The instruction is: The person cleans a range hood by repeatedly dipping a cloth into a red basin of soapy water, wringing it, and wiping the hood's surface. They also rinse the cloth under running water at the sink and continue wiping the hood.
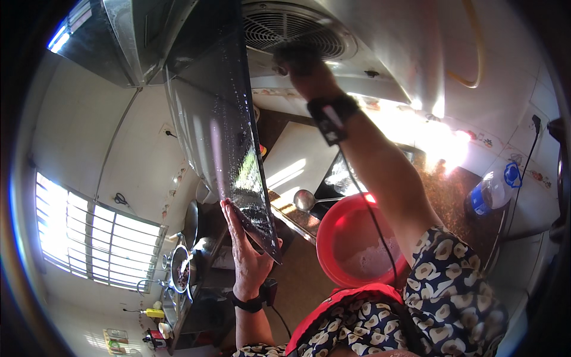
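A dark glossy range hood panel (pixel 236 147), wet with droplets, hangs swung down in front of me. My left hand (pixel 250 256) grips its lower corner, fingers along one face and the thumb round the edge. Raised under the hood, my right hand (pixel 312 78) is at the round metal fan grille (pixel 290 29). It seems to press a dark scrubbing pad (pixel 296 56) against the grille's lower rim; blur and shade hide the exact kind. Below my right arm sits a red plastic basin (pixel 328 256) holding cloudy, sudsy water.
A metal ladle (pixel 304 200) lies on the counter beside the basin. To the right is a large plastic bottle (pixel 488 196) with a blue cap. A pot (pixel 180 267) stands at left below a barred window (pixel 98 232). A cable (pixel 379 232) trails from my right wrist past the basin.
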A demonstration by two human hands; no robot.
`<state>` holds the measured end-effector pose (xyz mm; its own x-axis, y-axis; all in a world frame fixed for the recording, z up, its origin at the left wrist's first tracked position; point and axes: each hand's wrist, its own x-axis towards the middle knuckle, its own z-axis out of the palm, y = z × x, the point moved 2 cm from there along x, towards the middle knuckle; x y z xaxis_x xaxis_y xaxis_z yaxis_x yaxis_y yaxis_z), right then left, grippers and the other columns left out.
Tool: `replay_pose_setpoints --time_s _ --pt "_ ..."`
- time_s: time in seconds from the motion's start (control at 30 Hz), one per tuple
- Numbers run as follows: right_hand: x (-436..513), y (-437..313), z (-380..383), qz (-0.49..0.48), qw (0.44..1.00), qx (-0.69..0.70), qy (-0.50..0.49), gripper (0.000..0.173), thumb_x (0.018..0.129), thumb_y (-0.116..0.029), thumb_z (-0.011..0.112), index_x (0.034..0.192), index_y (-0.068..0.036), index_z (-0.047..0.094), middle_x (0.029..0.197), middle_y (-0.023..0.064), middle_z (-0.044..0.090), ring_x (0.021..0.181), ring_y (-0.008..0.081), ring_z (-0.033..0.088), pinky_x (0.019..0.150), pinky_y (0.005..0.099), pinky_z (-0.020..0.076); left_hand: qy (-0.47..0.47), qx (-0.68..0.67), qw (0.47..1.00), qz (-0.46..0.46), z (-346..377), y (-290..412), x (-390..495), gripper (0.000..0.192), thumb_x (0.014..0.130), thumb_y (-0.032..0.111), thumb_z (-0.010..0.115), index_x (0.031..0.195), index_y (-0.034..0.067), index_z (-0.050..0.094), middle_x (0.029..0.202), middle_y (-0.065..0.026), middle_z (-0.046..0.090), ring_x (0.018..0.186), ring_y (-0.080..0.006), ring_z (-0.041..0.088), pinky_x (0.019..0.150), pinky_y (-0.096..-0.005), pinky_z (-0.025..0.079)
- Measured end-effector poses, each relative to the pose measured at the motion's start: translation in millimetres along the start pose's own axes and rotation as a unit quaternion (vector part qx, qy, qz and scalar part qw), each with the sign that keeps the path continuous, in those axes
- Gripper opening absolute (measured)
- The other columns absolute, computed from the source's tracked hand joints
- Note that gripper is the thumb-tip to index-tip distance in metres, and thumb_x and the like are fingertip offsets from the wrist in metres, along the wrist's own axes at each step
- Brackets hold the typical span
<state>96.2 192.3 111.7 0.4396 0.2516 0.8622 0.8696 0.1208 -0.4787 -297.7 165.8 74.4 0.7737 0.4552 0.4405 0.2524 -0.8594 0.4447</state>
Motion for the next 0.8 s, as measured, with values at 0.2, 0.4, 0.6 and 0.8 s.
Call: replay_pose_setpoints --time_s 0.2,0.4,0.6,0.8 --pt "-24.2 -18.6 -39.8 0.184 0.968 0.17 -0.015 0.027 0.101 -0.02 0.054 0.122 -0.009 0.068 0.115 0.0142 0.072 0.115 0.0316 0.065 0.102 0.0357 0.0492 -0.002 -0.008 1.0 0.007 1.2 -3.4 0.4 0.123 0.082 0.056 0.079 0.163 0.009 -0.001 0.17 -0.0178 -0.002 0.157 -0.0358 0.001 0.124 -0.0524 0.01" --pt "23.1 -6.8 39.5 -0.031 0.996 0.064 0.046 0.028 0.099 -0.02 0.051 0.12 -0.013 0.07 0.119 0.0175 0.069 0.112 0.0368 0.064 0.1 0.0439 0.0504 0.008 -0.016 1.0 0.002 1.9 -1.4 1.9 0.123 0.082 0.055 0.079 0.163 0.009 -0.001 0.17 -0.0184 -0.001 0.157 -0.0353 0.0 0.124 -0.0522 0.008" --pt "11.4 -5.7 37.7 -0.018 0.995 0.091 0.037 0.028 0.101 -0.022 0.051 0.121 -0.015 0.069 0.12 0.0175 0.069 0.114 0.0359 0.063 0.101 0.0453 0.0493 0.004 -0.025 0.999 -0.025 -0.5 3.6 0.6 0.121 0.082 0.053 0.08 0.163 0.009 0.0 0.17 -0.0181 0.0 0.157 -0.0353 0.002 0.124 -0.0525 0.011" --pt "-31.9 -4.4 -24.2 0.128 0.978 0.144 0.076 0.024 0.101 -0.016 0.055 0.12 -0.016 0.069 0.115 0.0143 0.072 0.109 0.0316 0.067 0.093 0.0368 0.0533 0.004 0.01 1.0 0.015 -0.9 -0.5 -0.5 0.129 0.066 0.016 0.09 0.162 0.002 0.004 0.168 -0.0234 0.007 0.156 -0.0396 0.009 0.126 -0.0485 0.015"
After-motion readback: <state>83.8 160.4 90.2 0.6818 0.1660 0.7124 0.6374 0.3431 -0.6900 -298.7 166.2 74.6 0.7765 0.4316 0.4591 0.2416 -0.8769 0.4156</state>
